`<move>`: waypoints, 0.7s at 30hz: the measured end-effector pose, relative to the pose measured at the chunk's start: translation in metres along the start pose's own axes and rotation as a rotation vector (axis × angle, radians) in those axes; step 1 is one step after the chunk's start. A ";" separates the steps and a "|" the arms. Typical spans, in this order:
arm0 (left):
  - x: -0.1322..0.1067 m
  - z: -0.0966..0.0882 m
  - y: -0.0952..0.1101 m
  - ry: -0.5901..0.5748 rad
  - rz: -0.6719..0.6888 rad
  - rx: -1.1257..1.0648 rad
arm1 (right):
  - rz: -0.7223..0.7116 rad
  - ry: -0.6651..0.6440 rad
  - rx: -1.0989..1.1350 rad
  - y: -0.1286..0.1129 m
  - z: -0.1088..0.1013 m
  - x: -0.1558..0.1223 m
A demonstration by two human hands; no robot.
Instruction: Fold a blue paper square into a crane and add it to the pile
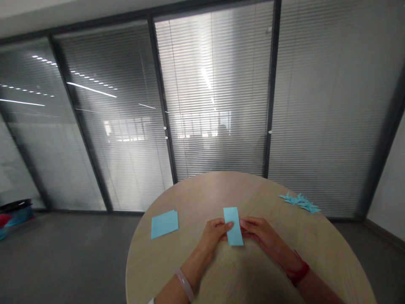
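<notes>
A narrow folded piece of light blue paper (234, 234) is held just above the round table, its long side pointing away from me. My left hand (214, 233) pinches its left edge, thumb on top and fingers beneath. At the right edge, my right hand (257, 231) has its fingers together against the paper, with some fingertips hidden behind it. To the left lies a stack of light blue paper sheets (165, 224). A pile of small, pointed folded blue paper pieces (300, 202) sits near the table's right edge.
The round wooden table (209, 190) has a curved edge on all visible sides. Beyond it stands a glass partition with blinds (218, 93) and dark frames. Blue and red containers (17, 215) are on the grey floor at far left.
</notes>
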State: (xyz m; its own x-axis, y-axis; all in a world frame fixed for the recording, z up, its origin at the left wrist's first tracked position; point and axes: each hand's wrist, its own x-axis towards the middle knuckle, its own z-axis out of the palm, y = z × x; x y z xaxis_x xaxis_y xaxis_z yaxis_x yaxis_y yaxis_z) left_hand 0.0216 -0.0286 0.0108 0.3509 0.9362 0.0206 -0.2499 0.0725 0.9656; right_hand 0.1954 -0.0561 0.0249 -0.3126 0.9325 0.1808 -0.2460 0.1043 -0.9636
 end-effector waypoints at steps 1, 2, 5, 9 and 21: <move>0.000 0.000 -0.001 -0.003 0.004 0.001 | 0.004 0.005 0.003 0.000 0.000 0.000; 0.001 -0.001 -0.001 -0.008 0.006 0.002 | 0.010 0.015 0.002 0.000 0.000 0.001; 0.001 -0.001 -0.002 -0.015 0.002 0.002 | 0.028 0.040 -0.015 0.001 0.000 0.002; 0.001 -0.001 -0.001 -0.021 0.001 -0.018 | 0.037 0.054 -0.028 -0.001 0.002 0.003; 0.003 -0.001 -0.002 0.054 0.028 0.019 | 0.051 0.138 -0.122 0.002 0.001 0.006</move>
State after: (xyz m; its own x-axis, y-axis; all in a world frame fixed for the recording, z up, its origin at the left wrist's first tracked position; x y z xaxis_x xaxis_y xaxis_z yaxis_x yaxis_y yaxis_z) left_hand 0.0223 -0.0252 0.0084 0.2951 0.9549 0.0338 -0.2411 0.0402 0.9697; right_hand 0.1916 -0.0505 0.0240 -0.1911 0.9754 0.1102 -0.1171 0.0888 -0.9891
